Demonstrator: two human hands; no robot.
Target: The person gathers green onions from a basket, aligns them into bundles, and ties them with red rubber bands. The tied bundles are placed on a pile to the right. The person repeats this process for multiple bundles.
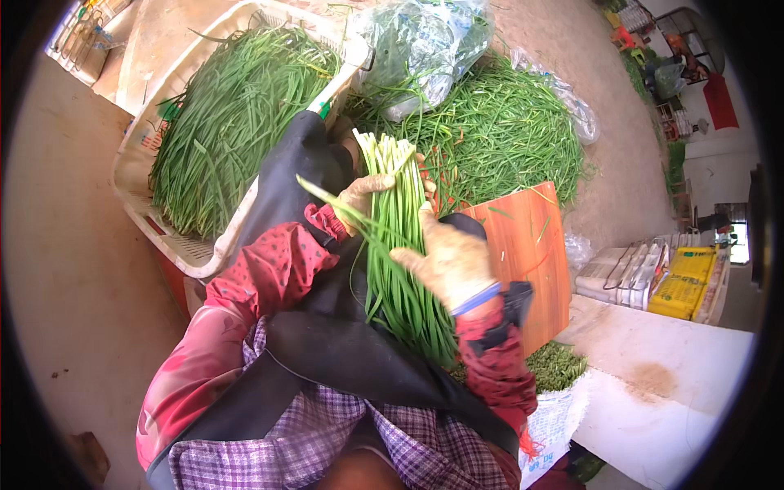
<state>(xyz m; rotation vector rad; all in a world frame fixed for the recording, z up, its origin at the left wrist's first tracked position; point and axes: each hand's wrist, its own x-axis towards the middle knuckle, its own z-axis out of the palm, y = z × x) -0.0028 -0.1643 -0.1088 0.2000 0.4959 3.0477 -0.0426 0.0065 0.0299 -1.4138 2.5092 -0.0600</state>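
Note:
My left hand (361, 195), in a soiled glove, is closed around a bunch of garlic chives (398, 226) near the pale stem ends. The cut ends point away from me, and the green leaves hang over my black apron (331, 343). Against the bunch's right side is my gloved right hand (450, 260), slightly blurred, thumb and forefinger spread. A loose yellowish leaf (324, 195) slants across my left wrist towards the right thumb. Whether that thumb touches it cannot be made out.
A cream plastic crate (208, 269) of chives (239, 128) stands at upper left. Beyond my hands lies a chive heap (508, 135) with clear plastic bags (429, 49). At right are a wood-grain board (527, 263), a white woven sack (557, 410) with green cuttings, and stacked crates (680, 285).

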